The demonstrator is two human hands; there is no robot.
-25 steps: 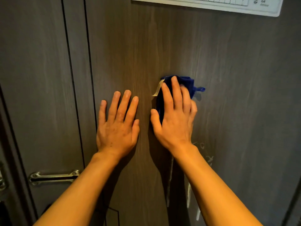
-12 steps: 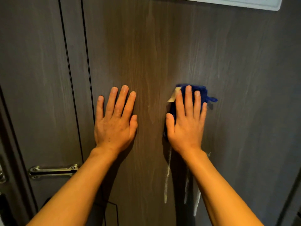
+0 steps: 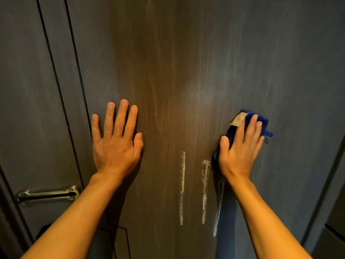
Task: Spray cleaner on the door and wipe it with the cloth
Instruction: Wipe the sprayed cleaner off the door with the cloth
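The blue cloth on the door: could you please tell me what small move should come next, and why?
Probably slide the right hand with the blue cloth down and leftward over the pale cleaner streaks, which run unwiped down the door just below and beside it; the left hand rests flat.

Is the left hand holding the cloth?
No, the left hand lies flat on the door; the cloth is under the right hand.

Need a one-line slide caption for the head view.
Right hand presses blue cloth on dark door, left hand flat beside it, white drip streaks between.
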